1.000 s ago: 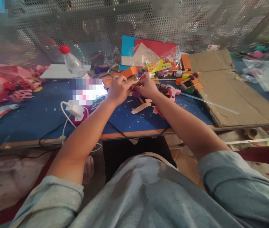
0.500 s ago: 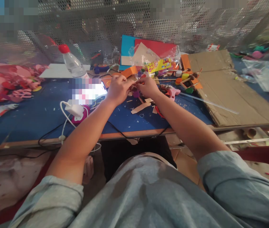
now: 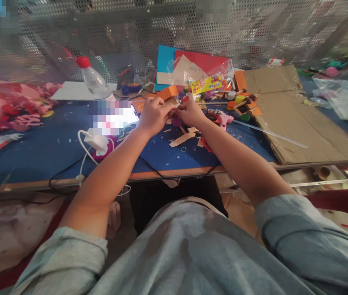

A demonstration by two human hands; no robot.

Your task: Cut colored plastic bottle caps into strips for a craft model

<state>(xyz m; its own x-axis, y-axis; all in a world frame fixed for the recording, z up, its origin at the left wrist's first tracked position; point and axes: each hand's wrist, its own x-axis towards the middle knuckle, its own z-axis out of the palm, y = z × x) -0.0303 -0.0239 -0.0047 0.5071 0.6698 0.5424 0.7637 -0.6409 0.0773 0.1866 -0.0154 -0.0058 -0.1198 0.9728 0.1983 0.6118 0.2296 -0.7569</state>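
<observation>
My left hand [image 3: 154,116] and my right hand [image 3: 191,112] meet over the middle of the blue table, their fingertips close together. Both are closed in a pinch around something small, mostly hidden by the fingers; its kind cannot be made out. Just under the fingertips shows a small purple piece [image 3: 176,122]. Strips of tan paper [image 3: 182,139] lie on the table in front of my hands. A pink glue gun [image 3: 224,120] rests to the right of my right wrist, with a clear glue stick [image 3: 272,133] behind it.
Left of my hands are a lit phone [image 3: 127,116], a white charger [image 3: 97,142] and a red-capped bottle [image 3: 95,82]. Pink cut-outs [image 3: 10,102] pile up at far left. Coloured sheets [image 3: 203,61] and a yellow-labelled bag [image 3: 206,85] stand behind. Cardboard [image 3: 309,127] covers the right side.
My hands stay in nearly the same place. The fingers of both have shifted slightly around the small thing between them.
</observation>
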